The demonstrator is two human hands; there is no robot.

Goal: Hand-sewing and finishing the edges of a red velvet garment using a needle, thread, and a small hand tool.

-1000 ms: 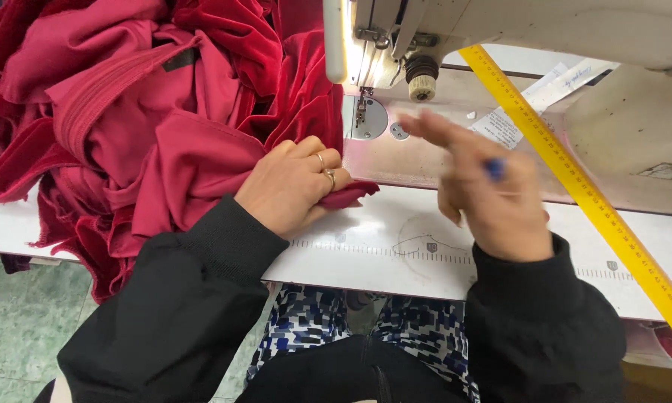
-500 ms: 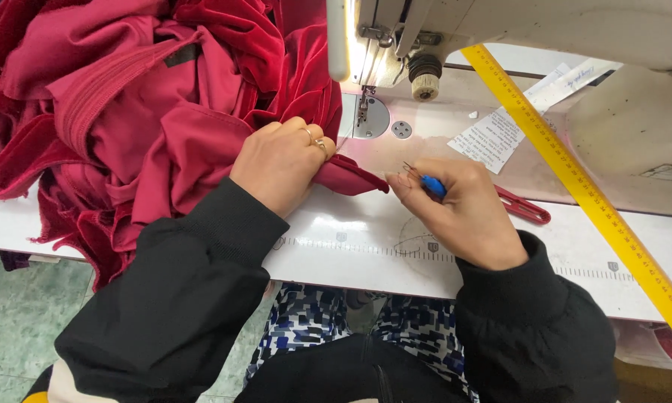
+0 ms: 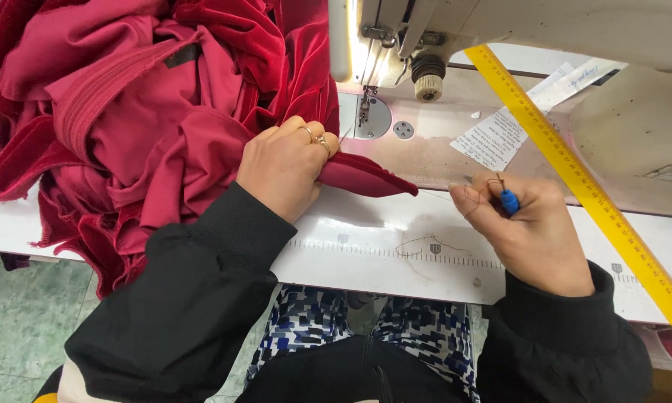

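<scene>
The left hand [image 3: 284, 173] pinches a folded red strip [image 3: 366, 177] on the bench [image 3: 396, 261], its long axis pointing toward 4 o'clock at the right hand [image 3: 534, 235]; that hand, closed on a blue tool [image 3: 508, 201], lies just beyond the tip.

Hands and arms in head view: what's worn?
Both arms wear black long sleeves with ribbed cuffs. The left hand is bare apart from two gold-coloured rings on its fingers. The right hand is bare; no rings or gloves show on it.
</scene>
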